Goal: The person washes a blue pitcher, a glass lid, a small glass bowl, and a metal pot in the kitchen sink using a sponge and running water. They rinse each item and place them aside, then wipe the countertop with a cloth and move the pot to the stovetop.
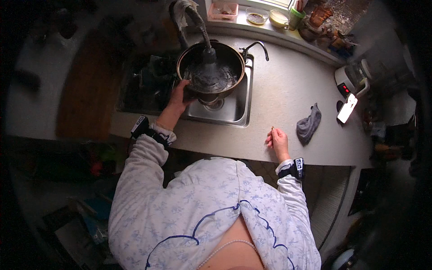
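Note:
My left hand (179,100) grips the near left edge of a dark, deep pot (182,60) that sits over the steel sink (243,101). A flexible spray faucet (209,53) hangs into the pot, and water swirls inside it. The sink's drain shows just below the pot. My right hand (279,141) is at the counter's front edge, fingers curled in a pinch. Something tiny and yellowish shows at its fingertips, too small to name. A crumpled grey cloth (309,125) lies just right of that hand.
A small curved tap (261,43) stands at the sink's back right corner. On the windowsill are a pink tray (223,11), glass bowls (257,16) and a green cup (295,19). At the right are a white kettle-like appliance (348,80) and a phone (347,108).

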### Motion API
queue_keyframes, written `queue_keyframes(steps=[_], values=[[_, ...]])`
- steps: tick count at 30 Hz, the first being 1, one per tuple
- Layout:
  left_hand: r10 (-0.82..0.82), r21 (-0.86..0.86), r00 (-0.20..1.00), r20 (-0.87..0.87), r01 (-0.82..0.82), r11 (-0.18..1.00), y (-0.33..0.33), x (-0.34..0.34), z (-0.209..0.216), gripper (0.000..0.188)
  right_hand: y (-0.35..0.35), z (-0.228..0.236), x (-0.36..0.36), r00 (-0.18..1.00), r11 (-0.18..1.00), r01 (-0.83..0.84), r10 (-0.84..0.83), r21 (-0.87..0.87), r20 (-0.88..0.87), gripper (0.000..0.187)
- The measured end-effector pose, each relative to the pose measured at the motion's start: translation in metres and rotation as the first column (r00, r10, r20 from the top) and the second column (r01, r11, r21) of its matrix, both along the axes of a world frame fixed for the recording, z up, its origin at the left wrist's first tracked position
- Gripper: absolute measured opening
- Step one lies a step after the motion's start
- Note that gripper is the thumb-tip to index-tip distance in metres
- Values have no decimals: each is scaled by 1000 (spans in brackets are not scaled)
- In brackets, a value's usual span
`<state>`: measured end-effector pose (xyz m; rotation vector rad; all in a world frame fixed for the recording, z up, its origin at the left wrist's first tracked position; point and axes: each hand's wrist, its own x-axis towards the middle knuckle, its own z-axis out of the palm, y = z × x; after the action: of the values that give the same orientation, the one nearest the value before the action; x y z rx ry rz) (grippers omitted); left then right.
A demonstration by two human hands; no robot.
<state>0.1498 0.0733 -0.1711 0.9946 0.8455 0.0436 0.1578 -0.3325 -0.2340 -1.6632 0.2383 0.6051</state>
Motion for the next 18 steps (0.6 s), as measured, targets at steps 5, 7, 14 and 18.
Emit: queue_keyframes(steps=[5,7,14,18], values=[[-48,-35,994,100,51,998,7,-3,-14,37,-2,-2,0,1000,1000,4,-5,-19,-22,32],[-65,-40,992,105,70,997,10,-4,-17,36,-2,-2,0,1000,999,11,-12,-41,-21,32],[-115,20,986,118,114,993,12,-3,-22,42,-3,4,-3,1000,997,16,-17,-76,-8,32],[-88,82,987,137,77,994,8,-2,-23,45,-4,7,-4,1000,996,21,-21,-91,3,32]])
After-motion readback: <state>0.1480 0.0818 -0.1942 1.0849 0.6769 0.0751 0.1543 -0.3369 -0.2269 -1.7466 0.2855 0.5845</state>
